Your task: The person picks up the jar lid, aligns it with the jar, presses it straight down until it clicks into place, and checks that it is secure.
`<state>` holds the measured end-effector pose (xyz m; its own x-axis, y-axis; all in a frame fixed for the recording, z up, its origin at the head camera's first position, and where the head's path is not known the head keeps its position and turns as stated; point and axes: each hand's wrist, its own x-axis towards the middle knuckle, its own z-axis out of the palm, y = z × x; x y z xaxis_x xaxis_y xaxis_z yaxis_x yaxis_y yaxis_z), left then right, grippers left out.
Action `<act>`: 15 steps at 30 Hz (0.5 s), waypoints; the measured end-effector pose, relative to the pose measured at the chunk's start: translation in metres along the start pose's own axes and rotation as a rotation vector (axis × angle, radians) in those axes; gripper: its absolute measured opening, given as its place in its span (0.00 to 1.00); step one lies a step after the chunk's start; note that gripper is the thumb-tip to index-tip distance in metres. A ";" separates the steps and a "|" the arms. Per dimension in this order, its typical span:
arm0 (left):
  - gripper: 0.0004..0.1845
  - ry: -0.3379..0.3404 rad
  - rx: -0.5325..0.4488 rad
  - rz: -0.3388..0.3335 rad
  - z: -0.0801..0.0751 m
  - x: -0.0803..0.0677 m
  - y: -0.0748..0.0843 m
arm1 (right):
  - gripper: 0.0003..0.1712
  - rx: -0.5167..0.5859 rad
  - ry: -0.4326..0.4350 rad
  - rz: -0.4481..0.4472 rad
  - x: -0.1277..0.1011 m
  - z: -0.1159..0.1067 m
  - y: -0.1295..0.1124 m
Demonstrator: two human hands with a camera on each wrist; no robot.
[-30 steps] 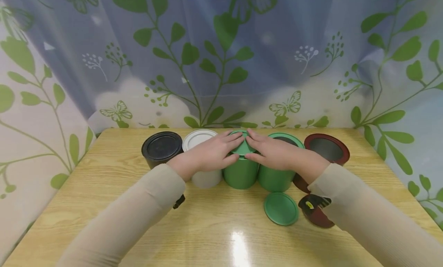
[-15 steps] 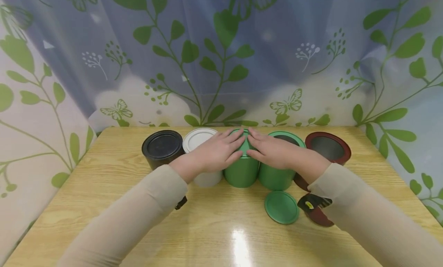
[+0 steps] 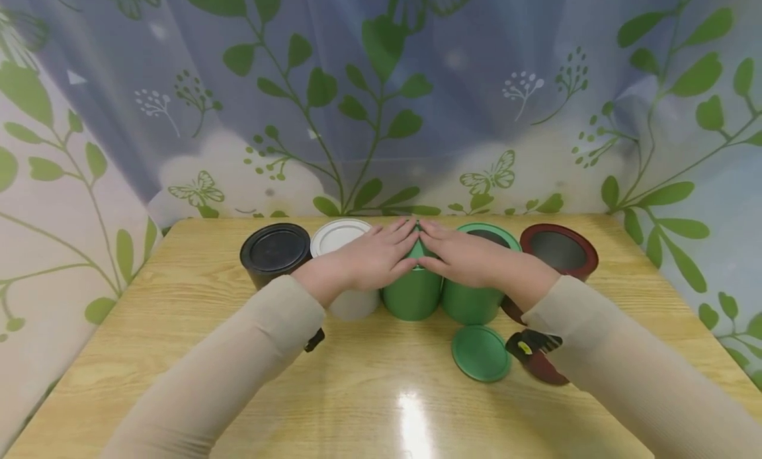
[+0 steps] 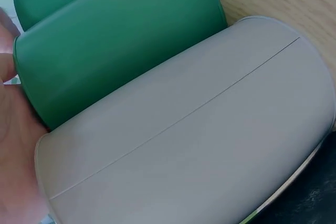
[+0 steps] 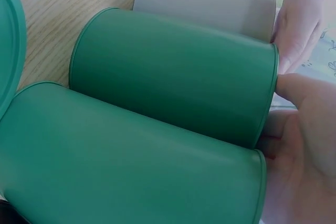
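Only head view shows red lid [image 3: 544,370], black can [image 3: 274,250].

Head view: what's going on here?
A person has both hands flat on the lid of the middle green can: left hand and right hand, fingertips meeting. It stands in a row with a black can, a white can, an open green can and an open red can. A loose green lid lies on the table.
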<state>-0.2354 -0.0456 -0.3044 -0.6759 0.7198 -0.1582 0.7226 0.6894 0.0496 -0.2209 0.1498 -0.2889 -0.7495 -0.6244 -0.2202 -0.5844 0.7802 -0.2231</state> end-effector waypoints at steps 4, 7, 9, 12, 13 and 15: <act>0.33 -0.030 -0.016 -0.011 0.000 -0.001 0.000 | 0.37 -0.008 -0.022 0.007 0.003 -0.001 -0.001; 0.33 -0.052 -0.008 -0.016 -0.001 -0.001 0.000 | 0.37 -0.001 -0.048 0.019 0.003 -0.003 -0.002; 0.33 -0.064 -0.003 -0.016 -0.003 0.000 0.001 | 0.37 0.006 -0.067 0.035 0.003 -0.006 -0.002; 0.34 -0.083 -0.010 -0.027 -0.008 0.002 0.001 | 0.37 0.025 -0.088 0.053 0.003 -0.010 -0.001; 0.34 -0.089 -0.023 -0.033 -0.010 0.003 0.001 | 0.37 0.031 -0.090 0.051 0.004 -0.011 -0.001; 0.34 -0.102 -0.048 -0.046 -0.014 0.003 0.000 | 0.37 0.042 -0.090 0.042 0.004 -0.013 0.000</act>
<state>-0.2388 -0.0423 -0.2914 -0.6882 0.6770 -0.2610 0.6817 0.7265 0.0869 -0.2278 0.1478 -0.2778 -0.7410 -0.5935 -0.3143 -0.5380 0.8047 -0.2511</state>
